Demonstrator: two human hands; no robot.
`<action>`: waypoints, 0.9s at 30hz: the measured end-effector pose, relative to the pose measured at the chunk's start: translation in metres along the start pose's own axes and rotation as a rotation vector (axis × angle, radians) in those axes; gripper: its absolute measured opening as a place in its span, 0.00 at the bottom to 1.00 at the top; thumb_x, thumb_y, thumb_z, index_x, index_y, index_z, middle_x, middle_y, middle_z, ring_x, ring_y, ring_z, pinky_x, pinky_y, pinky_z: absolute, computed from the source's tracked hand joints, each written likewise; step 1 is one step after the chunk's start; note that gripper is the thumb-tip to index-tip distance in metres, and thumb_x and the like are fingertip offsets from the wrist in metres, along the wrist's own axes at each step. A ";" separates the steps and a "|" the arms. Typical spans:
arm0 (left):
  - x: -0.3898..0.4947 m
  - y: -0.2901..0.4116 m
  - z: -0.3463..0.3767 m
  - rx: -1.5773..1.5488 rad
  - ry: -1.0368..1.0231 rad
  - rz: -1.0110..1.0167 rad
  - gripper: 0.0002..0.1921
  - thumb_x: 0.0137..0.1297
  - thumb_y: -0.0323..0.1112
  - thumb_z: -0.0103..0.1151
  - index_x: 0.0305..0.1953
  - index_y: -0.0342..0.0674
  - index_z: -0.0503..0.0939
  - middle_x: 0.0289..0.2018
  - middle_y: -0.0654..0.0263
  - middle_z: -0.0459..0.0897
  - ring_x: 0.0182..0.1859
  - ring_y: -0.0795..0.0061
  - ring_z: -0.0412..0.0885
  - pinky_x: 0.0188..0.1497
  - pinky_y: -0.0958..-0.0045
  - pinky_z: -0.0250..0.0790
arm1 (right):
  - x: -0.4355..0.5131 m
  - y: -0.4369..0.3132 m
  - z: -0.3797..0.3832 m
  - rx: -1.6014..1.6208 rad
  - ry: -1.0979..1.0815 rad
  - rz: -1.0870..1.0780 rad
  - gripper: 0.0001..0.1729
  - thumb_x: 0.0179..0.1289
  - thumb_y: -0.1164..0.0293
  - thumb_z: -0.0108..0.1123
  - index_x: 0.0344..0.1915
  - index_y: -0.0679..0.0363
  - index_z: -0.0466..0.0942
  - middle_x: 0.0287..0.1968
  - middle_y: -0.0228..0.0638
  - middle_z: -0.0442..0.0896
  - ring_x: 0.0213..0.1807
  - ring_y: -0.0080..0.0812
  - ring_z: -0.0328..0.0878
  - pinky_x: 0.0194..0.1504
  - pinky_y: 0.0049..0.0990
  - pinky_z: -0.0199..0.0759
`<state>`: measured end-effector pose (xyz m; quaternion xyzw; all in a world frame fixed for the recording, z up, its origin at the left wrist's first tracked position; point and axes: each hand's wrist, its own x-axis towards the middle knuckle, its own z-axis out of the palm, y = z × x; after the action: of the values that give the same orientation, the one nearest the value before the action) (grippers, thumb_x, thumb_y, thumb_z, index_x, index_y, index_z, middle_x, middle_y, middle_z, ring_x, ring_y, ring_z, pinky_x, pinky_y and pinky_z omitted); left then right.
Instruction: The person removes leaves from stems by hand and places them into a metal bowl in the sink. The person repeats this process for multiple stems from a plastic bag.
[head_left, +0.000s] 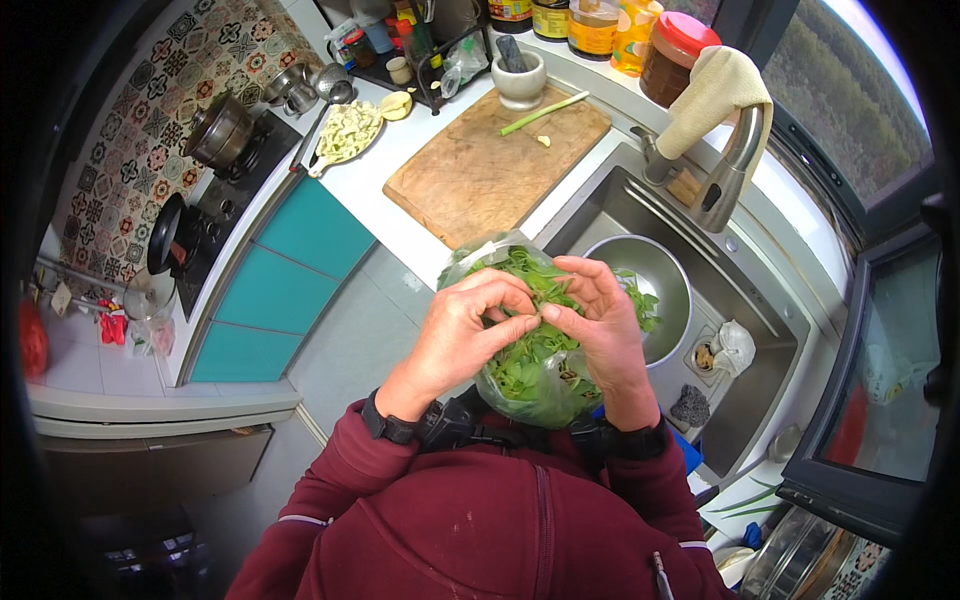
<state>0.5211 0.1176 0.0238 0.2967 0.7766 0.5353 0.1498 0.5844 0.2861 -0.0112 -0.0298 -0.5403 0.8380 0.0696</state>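
My left hand (476, 311) and my right hand (600, 315) meet at the fingertips, pinching a small sprig of leafy greens (541, 298) between them. Right below them is a clear plastic bag (495, 401), its mouth spread wide, full of loose green leaves (521, 371). To the right of my right hand, a round metal bowl (671, 285) sits in the sink, and some leaves (643, 304) lie inside it. My right hand hides part of that bowl.
A wooden cutting board (480, 161) bears a stone mortar (520, 81), a green stalk (544, 112) and a garlic clove (544, 140). The steel sink (739, 300) has a cloth-draped faucet (720, 187). Left stand a plate of chopped food (349, 131) and a stove (244, 172). An open window (877, 375) juts in at right.
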 end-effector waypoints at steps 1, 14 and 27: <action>0.000 -0.001 -0.001 -0.020 -0.004 -0.006 0.04 0.56 0.25 0.66 0.33 0.35 0.81 0.40 0.65 0.81 0.32 0.84 0.77 0.35 0.80 0.71 | 0.000 0.000 0.000 -0.002 -0.002 -0.016 0.27 0.56 0.84 0.63 0.57 0.65 0.67 0.47 0.36 0.79 0.50 0.25 0.76 0.52 0.23 0.71; 0.010 -0.008 0.005 -0.300 0.009 -0.206 0.07 0.63 0.32 0.62 0.37 0.33 0.82 0.25 0.73 0.81 0.28 0.90 0.74 0.32 0.84 0.67 | -0.002 -0.002 -0.003 -0.205 -0.024 -0.029 0.31 0.54 0.85 0.65 0.58 0.64 0.67 0.42 0.34 0.78 0.47 0.22 0.76 0.48 0.19 0.72; 0.014 -0.015 0.010 -0.408 0.018 -0.275 0.09 0.65 0.36 0.62 0.34 0.35 0.79 0.25 0.74 0.78 0.27 0.89 0.72 0.30 0.83 0.66 | 0.000 -0.003 -0.007 0.124 0.027 0.157 0.26 0.55 0.82 0.65 0.55 0.63 0.69 0.41 0.34 0.80 0.41 0.21 0.77 0.42 0.19 0.74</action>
<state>0.5113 0.1301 0.0072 0.1467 0.6868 0.6582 0.2711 0.5860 0.2933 -0.0114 -0.0792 -0.4824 0.8723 0.0126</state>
